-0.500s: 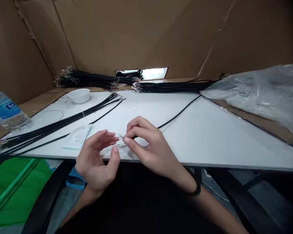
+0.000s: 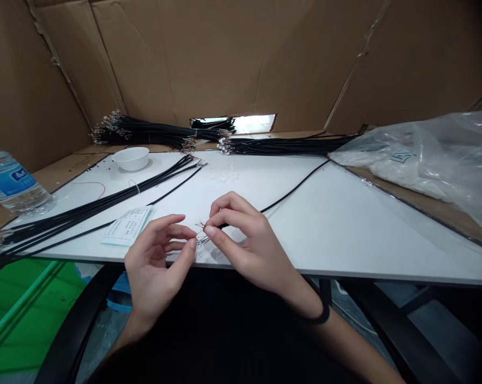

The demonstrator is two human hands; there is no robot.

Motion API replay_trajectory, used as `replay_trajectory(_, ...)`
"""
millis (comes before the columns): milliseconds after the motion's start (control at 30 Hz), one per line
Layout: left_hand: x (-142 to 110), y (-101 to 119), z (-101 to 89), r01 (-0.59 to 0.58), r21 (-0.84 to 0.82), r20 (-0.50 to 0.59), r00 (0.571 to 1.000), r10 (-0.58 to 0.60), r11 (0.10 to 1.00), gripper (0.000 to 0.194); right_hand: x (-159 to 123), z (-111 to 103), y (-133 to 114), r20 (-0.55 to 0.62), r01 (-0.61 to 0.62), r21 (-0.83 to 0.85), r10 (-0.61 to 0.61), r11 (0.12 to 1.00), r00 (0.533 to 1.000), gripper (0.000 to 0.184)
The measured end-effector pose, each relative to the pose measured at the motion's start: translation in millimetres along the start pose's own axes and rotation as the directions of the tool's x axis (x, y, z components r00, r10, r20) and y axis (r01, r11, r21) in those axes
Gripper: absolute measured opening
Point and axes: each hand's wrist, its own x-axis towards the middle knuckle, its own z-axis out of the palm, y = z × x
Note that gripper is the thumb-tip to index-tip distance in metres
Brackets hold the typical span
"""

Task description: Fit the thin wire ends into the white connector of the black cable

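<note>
A black cable (image 2: 294,185) runs from the back right of the white table to my right hand (image 2: 246,240). The thumb and index finger of that hand are closed on its end. Thin, loose wires (image 2: 203,239) fan out from there towards the left. My left hand (image 2: 158,264) faces them, its thumb and a fingertip pinched together at the tip of one thin wire. That contact is small, and the fingers partly hide it. A printed paper slip (image 2: 125,226) lies on the table just beyond my left hand.
Several black cables (image 2: 104,201) lie across the left side, near a water bottle (image 2: 14,184) and a white bowl (image 2: 131,159). More cable bundles (image 2: 281,145) line the back by the cardboard wall (image 2: 208,58). A clear plastic bag (image 2: 428,152) rests at right; small white pieces (image 2: 227,176) lie mid-table.
My left thumb and fingers have come together and moved slightly right, onto the wire ends. My right hand keeps its grip on the cable in nearly the same place.
</note>
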Motion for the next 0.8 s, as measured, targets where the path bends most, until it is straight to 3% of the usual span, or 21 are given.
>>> replay_trajectory(800,-0.7,2.3,0.3,0.036,0.040,-0.085,0.996,-0.033,0.999,0.027,-1.6,-0.2,5.6,-0.010,0.046,-0.092,-0.047,0.995,0.999,0.025)
